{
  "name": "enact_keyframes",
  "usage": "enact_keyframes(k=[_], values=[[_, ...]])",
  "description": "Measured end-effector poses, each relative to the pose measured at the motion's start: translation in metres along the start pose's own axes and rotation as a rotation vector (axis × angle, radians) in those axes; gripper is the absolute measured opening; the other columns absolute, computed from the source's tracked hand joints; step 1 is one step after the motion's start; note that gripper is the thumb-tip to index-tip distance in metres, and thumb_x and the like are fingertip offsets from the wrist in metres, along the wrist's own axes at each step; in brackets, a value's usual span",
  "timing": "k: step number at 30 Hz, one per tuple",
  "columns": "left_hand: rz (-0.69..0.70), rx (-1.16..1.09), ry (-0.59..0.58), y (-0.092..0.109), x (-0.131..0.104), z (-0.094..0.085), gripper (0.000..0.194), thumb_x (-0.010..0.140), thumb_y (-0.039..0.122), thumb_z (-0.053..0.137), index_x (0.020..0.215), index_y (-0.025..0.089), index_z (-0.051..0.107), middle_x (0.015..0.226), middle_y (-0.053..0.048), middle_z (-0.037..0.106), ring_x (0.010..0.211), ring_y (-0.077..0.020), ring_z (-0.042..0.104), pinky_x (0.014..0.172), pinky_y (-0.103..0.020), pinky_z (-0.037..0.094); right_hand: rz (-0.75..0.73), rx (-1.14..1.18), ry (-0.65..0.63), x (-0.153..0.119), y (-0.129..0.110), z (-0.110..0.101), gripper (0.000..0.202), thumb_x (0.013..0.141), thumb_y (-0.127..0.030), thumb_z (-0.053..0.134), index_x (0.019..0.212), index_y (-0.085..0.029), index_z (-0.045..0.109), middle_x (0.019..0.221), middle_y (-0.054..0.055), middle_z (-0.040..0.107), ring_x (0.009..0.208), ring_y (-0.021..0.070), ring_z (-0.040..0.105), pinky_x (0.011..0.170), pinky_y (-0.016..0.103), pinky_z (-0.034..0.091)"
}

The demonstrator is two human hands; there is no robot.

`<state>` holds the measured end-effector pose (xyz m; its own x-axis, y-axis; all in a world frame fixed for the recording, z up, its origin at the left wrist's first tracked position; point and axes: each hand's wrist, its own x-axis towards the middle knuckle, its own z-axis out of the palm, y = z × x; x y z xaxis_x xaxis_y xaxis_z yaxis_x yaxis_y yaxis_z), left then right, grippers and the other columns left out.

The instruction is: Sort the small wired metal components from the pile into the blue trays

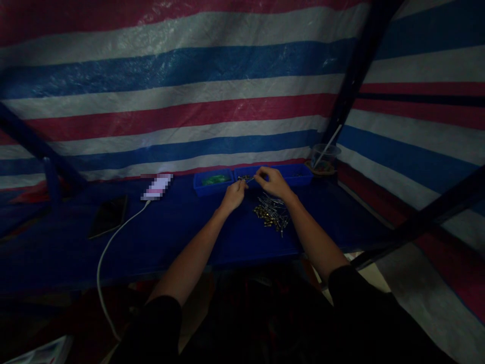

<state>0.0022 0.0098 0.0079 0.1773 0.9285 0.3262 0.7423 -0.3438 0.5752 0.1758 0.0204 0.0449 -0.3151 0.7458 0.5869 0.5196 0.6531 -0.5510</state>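
In the head view my left hand [235,195] and my right hand [272,182] meet above the blue table, both pinched closed. A small thin metal rod [250,180] spans the short gap between my fingertips, one end in each hand. Its exact kind is too small and dark to tell. Just below my right hand lies a loose pile of thin silvery metal rods [275,205] mixed with small brass-coloured pieces [264,214]. Behind my hands a blue tray [237,172] contains small metal parts, partly hidden by my fingers.
Left of my hands stands a blue tray [202,190] with green contents; another blue tray [307,178] is to the right. A clear plastic cup [326,150] sits at the back right. A lit phone [157,187], its white cable [99,273] and a dark tablet-like device [109,215] lie left.
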Motion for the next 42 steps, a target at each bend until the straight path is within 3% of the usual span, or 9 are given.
enact_keyframes(k=[7, 12, 16, 19, 23, 26, 29, 35, 42], values=[[0.283, 0.150, -0.188, 0.000, -0.009, 0.003, 0.027, 0.091, 0.025, 0.047, 0.115, 0.023, 0.057, 0.106, -0.005, 0.066, 0.095, -0.0183, 0.062, 0.084, -0.028, 0.045, 0.165, -0.036, 0.750, 0.001, 0.013, -0.038, 0.023, 0.088, -0.038, 0.041, 0.086, -0.018, 0.052, 0.079, 0.004, 0.058, 0.072, 0.0149, 0.055, 0.066, 0.027, 0.043], [0.275, 0.318, -0.287, 0.004, -0.006, 0.008, 0.024, 0.089, 0.032, 0.052, 0.110, 0.026, 0.061, 0.107, -0.005, 0.063, 0.094, -0.0202, 0.061, 0.081, -0.029, 0.047, 0.275, -0.207, 0.907, -0.004, 0.035, -0.058, 0.029, 0.090, -0.038, 0.035, 0.095, -0.016, 0.053, 0.086, 0.008, 0.059, 0.080, 0.0191, 0.056, 0.077, 0.035, 0.046], [0.235, 0.290, -0.299, 0.004, -0.004, 0.008, 0.016, 0.089, 0.029, 0.050, 0.098, 0.022, 0.061, 0.103, -0.006, 0.065, 0.092, -0.0203, 0.062, 0.079, -0.029, 0.046, 0.441, -0.461, 0.713, -0.010, 0.048, -0.062, 0.028, 0.085, -0.034, 0.045, 0.098, -0.014, 0.059, 0.101, 0.017, 0.059, 0.105, 0.0305, 0.049, 0.092, 0.051, 0.037], [0.186, 0.265, -0.294, 0.002, -0.006, 0.008, 0.019, 0.091, 0.026, 0.043, 0.099, 0.020, 0.059, 0.101, -0.008, 0.067, 0.090, -0.0201, 0.063, 0.078, -0.029, 0.046, 0.444, -0.563, 0.474, 0.002, 0.045, -0.047, 0.031, 0.085, -0.031, 0.045, 0.103, -0.012, 0.062, 0.110, 0.021, 0.058, 0.111, 0.0344, 0.046, 0.093, 0.052, 0.037], [0.163, 0.245, -0.293, 0.001, -0.009, 0.010, 0.023, 0.094, 0.029, 0.039, 0.101, 0.018, 0.058, 0.100, -0.009, 0.068, 0.089, -0.0213, 0.064, 0.077, -0.030, 0.047, 0.222, -0.675, -0.180, 0.042, 0.028, -0.004, 0.034, 0.089, -0.022, 0.038, 0.111, -0.014, 0.062, 0.114, 0.018, 0.062, 0.109, 0.0287, 0.055, 0.091, 0.040, 0.042], [0.161, 0.235, -0.299, 0.002, -0.010, 0.010, 0.023, 0.093, 0.030, 0.040, 0.100, 0.018, 0.058, 0.100, -0.010, 0.068, 0.089, -0.0220, 0.065, 0.077, -0.031, 0.047, 0.208, -0.695, -0.410, 0.071, 0.022, 0.027, 0.025, 0.081, -0.021, 0.054, 0.101, -0.016, 0.069, 0.109, 0.017, 0.067, 0.102, 0.0284, 0.061, 0.085, 0.036, 0.046], [0.158, 0.228, -0.308, 0.004, -0.012, 0.009, 0.023, 0.093, 0.030, 0.041, 0.100, 0.017, 0.059, 0.100, -0.010, 0.068, 0.089, -0.0221, 0.065, 0.078, -0.031, 0.048, 0.234, -0.718, -0.515, 0.088, 0.026, 0.044, 0.026, 0.073, -0.019, 0.063, 0.097, -0.014, 0.071, 0.106, 0.019, 0.068, 0.097, 0.0302, 0.064, 0.081, 0.037, 0.048], [0.166, 0.223, -0.317, 0.006, -0.013, 0.008, 0.022, 0.092, 0.028, 0.042, 0.098, 0.018, 0.059, 0.100, -0.010, 0.068, 0.091, -0.0237, 0.065, 0.078, -0.031, 0.048, 0.242, -0.735, -0.655, 0.099, 0.033, 0.047, 0.026, 0.069, -0.022, 0.068, 0.095, -0.019, 0.073, 0.098, 0.013, 0.072, 0.087, 0.0246, 0.067, 0.074, 0.032, 0.051], [0.177, 0.218, -0.320, 0.005, -0.012, 0.009, 0.021, 0.091, 0.027, 0.042, 0.096, 0.018, 0.060, 0.102, -0.010, 0.068, 0.091, -0.0235, 0.065, 0.078, -0.032, 0.048, 0.181, -0.746, -0.600, 0.097, 0.024, 0.051, 0.025, 0.070, -0.019, 0.066, 0.094, -0.018, 0.073, 0.101, 0.014, 0.071, 0.091, 0.0267, 0.066, 0.077, 0.034, 0.049]])
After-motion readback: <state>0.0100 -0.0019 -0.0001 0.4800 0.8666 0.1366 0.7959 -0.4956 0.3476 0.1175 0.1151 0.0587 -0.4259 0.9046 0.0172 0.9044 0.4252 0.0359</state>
